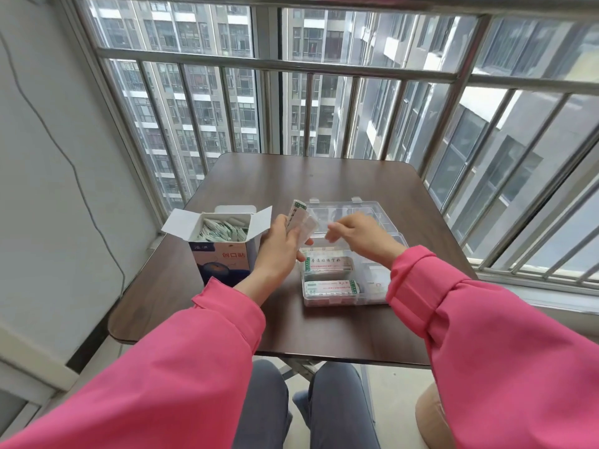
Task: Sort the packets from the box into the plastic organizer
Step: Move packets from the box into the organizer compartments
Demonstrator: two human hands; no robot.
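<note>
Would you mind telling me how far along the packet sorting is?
Partly done: two near compartments of the plastic organizer already hold packets. In hand: the left hand grips a few packets; the right hand hovers above the organizer. Left: the box still holds many.

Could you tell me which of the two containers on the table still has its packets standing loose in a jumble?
The cardboard box on the left, flaps open, holds a jumble of packets. In the clear plastic organizer beside it, they lie flat in compartments.

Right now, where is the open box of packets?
The box stands on the table's left side, just left of the left hand.
</note>
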